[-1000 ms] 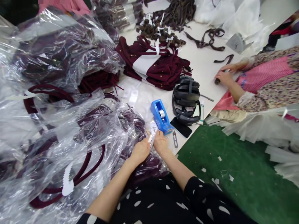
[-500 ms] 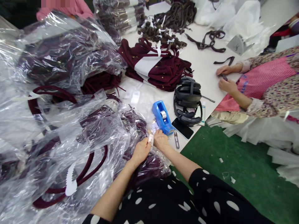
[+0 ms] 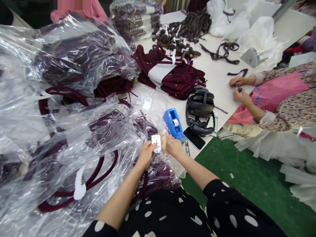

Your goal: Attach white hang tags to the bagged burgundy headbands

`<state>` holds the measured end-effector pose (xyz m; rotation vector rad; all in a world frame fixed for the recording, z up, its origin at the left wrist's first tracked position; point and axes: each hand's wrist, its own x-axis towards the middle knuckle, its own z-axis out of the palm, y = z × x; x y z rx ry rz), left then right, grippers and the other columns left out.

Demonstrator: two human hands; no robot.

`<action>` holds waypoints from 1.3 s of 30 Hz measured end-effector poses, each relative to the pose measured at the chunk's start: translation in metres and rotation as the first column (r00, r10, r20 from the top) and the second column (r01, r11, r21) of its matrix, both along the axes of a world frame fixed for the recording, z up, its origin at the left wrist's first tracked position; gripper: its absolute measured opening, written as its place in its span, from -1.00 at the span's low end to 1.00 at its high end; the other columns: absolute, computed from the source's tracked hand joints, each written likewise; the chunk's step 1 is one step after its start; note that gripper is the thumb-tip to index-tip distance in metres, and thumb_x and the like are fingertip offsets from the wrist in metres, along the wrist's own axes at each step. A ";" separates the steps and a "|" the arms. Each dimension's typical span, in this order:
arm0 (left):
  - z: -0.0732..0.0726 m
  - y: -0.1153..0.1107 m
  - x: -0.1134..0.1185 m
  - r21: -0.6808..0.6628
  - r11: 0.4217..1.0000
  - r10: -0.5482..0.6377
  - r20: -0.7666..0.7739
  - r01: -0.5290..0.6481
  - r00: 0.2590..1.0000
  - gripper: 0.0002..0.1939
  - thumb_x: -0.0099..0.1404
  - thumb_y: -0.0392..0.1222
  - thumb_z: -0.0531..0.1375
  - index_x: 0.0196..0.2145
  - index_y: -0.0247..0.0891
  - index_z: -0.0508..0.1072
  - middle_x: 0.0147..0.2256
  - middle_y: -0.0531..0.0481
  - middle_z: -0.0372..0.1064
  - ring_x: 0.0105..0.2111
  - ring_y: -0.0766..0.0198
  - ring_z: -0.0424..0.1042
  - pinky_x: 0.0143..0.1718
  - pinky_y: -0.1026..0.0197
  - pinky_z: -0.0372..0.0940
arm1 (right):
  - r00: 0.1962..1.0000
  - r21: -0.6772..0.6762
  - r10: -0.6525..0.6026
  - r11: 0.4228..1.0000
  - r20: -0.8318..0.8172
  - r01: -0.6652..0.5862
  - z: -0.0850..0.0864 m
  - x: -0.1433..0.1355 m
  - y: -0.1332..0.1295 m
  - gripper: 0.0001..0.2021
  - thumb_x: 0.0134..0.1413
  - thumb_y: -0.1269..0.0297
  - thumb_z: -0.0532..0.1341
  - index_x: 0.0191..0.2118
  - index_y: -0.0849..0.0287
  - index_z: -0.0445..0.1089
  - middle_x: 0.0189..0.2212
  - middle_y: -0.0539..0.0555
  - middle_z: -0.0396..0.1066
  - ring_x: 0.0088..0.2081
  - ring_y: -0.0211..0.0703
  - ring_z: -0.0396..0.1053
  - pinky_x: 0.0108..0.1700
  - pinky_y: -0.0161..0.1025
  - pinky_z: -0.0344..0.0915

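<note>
My left hand (image 3: 145, 155) and my right hand (image 3: 173, 146) meet over a clear plastic bag (image 3: 153, 164) of dark maroon headbands at the table's near edge. Between the fingertips of both hands is a small white label (image 3: 156, 143), held flat and facing up. A blue tape dispenser (image 3: 174, 124) stands just beyond my right hand. Small thread snips (image 3: 187, 148) lie to the right of that hand, partly hidden by it.
Piles of bagged maroon headbands (image 3: 61, 108) fill the left. A folded maroon stack (image 3: 170, 74), black headbands (image 3: 200, 110), a dark phone (image 3: 194, 138) and brown straps (image 3: 182, 29) lie on the white table (image 3: 214, 72). Another person's hands (image 3: 238, 88) work at the right edge.
The white label has turned from edge-on to flat and facing up between my fingers. Both hands have risen slightly toward the tape dispenser.
</note>
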<state>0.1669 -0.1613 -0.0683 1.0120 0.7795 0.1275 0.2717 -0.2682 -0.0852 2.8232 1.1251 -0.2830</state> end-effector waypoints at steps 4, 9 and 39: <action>0.028 0.002 0.005 -0.241 0.968 0.091 0.053 -0.076 0.994 -0.73 -0.10 -0.14 0.30 -0.44 -0.34 0.38 -0.53 0.05 0.38 -0.53 0.34 0.33 -0.39 0.27 0.24 | 0.992 0.308 -0.101 0.944 -0.072 0.119 0.037 -0.003 -0.021 -0.73 0.07 0.37 -0.04 -0.15 0.37 0.26 -0.47 0.16 0.38 -0.47 -0.14 0.36 -0.41 -0.27 0.28; 0.063 0.006 0.000 -0.321 0.945 0.115 0.176 -0.054 0.978 -0.74 -0.09 -0.22 0.33 -0.39 -0.37 0.48 -0.45 -0.03 0.45 -0.44 0.31 0.39 -0.30 0.28 0.25 | 0.926 0.675 -0.058 0.668 -0.373 0.313 0.078 -0.014 -0.027 -0.73 0.02 0.28 0.03 -0.16 0.24 0.31 -0.39 0.07 0.41 -0.38 -0.18 0.34 -0.32 -0.29 0.26; 0.122 0.037 -0.089 -0.292 0.936 0.270 0.228 -0.199 0.936 -0.76 -0.13 -0.24 0.33 -0.46 -0.41 0.47 -0.49 -0.09 0.44 -0.49 0.25 0.39 -0.37 0.24 0.24 | 0.413 0.597 0.445 0.449 -0.795 0.665 0.121 -0.084 0.043 -0.68 0.00 0.22 0.19 -0.10 0.20 0.29 -0.27 0.07 0.45 -0.25 -0.13 0.40 -0.20 -0.20 0.34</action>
